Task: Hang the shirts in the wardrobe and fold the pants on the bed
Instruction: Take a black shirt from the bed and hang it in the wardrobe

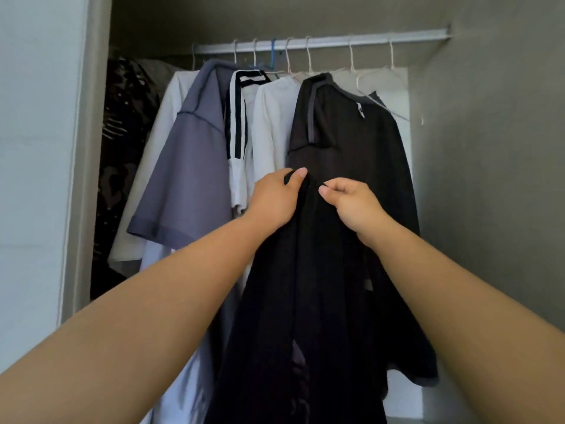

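I hold a black garment (308, 316) up in front of the open wardrobe; it hangs down from both hands to the bottom of the view. My left hand (275, 197) grips its top edge, thumb over the cloth. My right hand (351, 203) pinches the same edge just to the right. Behind the hands, a black shirt (351, 142) hangs on a hanger from the white rod (321, 42). To its left hang a white shirt (272, 127), a white top with black stripes (237, 123) and a blue-grey shirt (189, 166).
Several white wire hangers and one blue hanger (273, 55) sit on the rod. A dark patterned garment (122, 154) hangs at the far left beside the wardrobe's door frame (88, 148). The grey side wall (489, 148) closes the right. A bare stretch of rod lies at the right end.
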`<move>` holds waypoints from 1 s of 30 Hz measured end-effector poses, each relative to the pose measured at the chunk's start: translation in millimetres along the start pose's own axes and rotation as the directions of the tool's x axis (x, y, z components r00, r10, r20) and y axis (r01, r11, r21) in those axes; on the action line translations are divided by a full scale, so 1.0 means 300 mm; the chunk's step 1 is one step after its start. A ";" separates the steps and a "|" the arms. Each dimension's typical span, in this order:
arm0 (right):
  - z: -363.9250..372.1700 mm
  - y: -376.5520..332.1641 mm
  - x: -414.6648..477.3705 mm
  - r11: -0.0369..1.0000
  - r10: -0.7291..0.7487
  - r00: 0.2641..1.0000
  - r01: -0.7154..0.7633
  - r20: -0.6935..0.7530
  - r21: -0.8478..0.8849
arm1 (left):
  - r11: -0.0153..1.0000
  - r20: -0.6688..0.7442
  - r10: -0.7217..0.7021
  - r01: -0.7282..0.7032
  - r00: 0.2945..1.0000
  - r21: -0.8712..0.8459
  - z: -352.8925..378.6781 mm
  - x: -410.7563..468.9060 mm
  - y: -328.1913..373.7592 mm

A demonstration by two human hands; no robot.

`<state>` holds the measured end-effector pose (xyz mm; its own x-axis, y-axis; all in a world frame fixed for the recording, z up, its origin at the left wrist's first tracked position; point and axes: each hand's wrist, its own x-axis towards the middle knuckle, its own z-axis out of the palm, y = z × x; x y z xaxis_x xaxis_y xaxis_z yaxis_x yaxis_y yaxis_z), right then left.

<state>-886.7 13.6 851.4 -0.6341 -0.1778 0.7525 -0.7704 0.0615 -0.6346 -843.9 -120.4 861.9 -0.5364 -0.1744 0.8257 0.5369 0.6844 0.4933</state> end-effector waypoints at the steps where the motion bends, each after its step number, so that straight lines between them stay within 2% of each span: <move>1: -0.009 0.005 0.014 1.000 -0.003 1.000 0.003 -0.016 -0.013 | 1.000 -0.001 0.008 -0.008 1.000 0.005 0.014 0.014 0.004; 3: -0.033 0.011 0.039 0.999 -0.010 0.999 0.009 -0.034 -0.039 | 0.999 0.008 0.004 -0.004 1.000 0.033 0.043 0.042 0.015; 8: -0.102 0.043 0.103 0.989 -0.017 0.999 0.009 -0.048 -0.149 | 0.996 0.160 -0.061 0.049 0.985 0.080 0.097 0.127 0.022; 15: -0.252 0.069 0.196 0.960 -0.072 0.994 0.047 -0.080 -0.277 | 0.996 0.112 -0.042 0.033 0.993 0.077 0.224 0.201 0.116; 21: -0.385 0.102 0.276 0.948 -0.132 0.987 0.099 -0.091 -0.302 | 0.999 0.052 -0.006 0.004 0.999 0.033 0.345 0.271 0.168; 27: -0.480 0.098 0.352 0.948 -0.123 0.992 0.111 -0.020 -0.298 | 0.974 -0.023 0.109 -0.103 0.994 0.200 0.413 0.362 0.223; 30: -0.486 0.084 0.391 0.954 -0.148 0.988 0.132 -0.041 -0.269 | 0.899 -0.058 0.241 -0.200 0.969 0.390 0.421 0.416 0.231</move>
<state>-990.1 137.5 949.4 -0.5151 -0.1446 0.8449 -0.8367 0.2990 -0.4589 -955.8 -5.5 964.6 -0.3528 -0.0454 0.9346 0.3356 0.9262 0.1717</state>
